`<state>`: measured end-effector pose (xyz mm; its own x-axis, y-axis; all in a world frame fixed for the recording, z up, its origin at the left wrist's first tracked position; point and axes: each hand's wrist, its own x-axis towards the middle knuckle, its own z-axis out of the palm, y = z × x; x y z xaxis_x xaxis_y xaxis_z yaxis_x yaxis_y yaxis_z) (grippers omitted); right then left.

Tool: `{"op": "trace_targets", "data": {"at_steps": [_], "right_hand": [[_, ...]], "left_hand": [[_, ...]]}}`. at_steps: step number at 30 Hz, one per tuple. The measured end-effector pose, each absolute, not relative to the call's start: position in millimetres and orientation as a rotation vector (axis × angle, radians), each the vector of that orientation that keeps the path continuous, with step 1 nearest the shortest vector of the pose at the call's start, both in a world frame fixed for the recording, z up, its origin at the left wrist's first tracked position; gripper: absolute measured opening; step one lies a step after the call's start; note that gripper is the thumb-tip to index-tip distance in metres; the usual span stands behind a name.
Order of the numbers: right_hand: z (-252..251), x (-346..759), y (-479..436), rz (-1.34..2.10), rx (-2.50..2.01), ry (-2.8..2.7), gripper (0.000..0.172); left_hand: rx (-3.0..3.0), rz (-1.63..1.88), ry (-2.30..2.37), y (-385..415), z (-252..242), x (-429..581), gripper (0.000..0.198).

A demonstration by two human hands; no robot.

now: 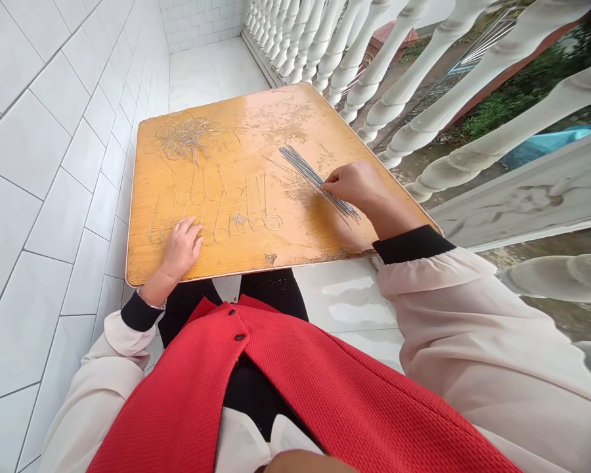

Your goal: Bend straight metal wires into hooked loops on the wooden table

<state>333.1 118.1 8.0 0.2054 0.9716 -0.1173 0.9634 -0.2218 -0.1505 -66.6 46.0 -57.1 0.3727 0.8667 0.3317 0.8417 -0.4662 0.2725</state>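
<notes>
White balusters [421,126] flank the table [320,121] bearing wire loops [218,209].

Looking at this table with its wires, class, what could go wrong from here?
1. Loose bundle: the right hand has its fingertips at the bundle of straight wires, with no tie visible; a tug might scatter them.
2. Disturbed rows: the left hand lies beside the looped wires, so a sideways slip could shift them.
3. Pricks: thin wire ends might jab bare fingers.
</notes>
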Motion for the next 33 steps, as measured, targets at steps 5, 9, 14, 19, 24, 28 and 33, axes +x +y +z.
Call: {"op": "trace_targets", "data": {"at_steps": [5, 9, 14, 19, 24, 28, 33], "right_hand": [[11, 331, 120, 0.323, -2.378, -1.942, 0.011], [16, 332, 120, 0.350, -2.370, -1.832, 0.001], [23, 330, 117, 0.512, -2.330, -1.723, 0.006], [31, 326, 114, 0.725, -2.338, -1.566, 0.016], [32, 327, 112, 0.760, -2.332, -1.559, 0.026], [34, 326, 112, 0.731, -2.305, -1.576, 0.023], [36, 325, 115, 0.720, -2.352, -1.599, 0.010]], "left_hand": [[2.544, 0.707, 1.588, 46, -58, -67, 0.027], [2.586, 0.731, 1.574, 47, -59, -68, 0.027], [2.605, 0.753, 1.570, 50, -62, -69, 0.026], [2.587, 0.742, 1.556, 50, -62, -69, 0.026], [2.570, 0.740, 1.560, 50, -62, -69, 0.027], [2.567, 0.742, 1.563, 49, -64, -70, 0.026], [2.573, 0.731, 1.566, 49, -64, -70, 0.026]]}}
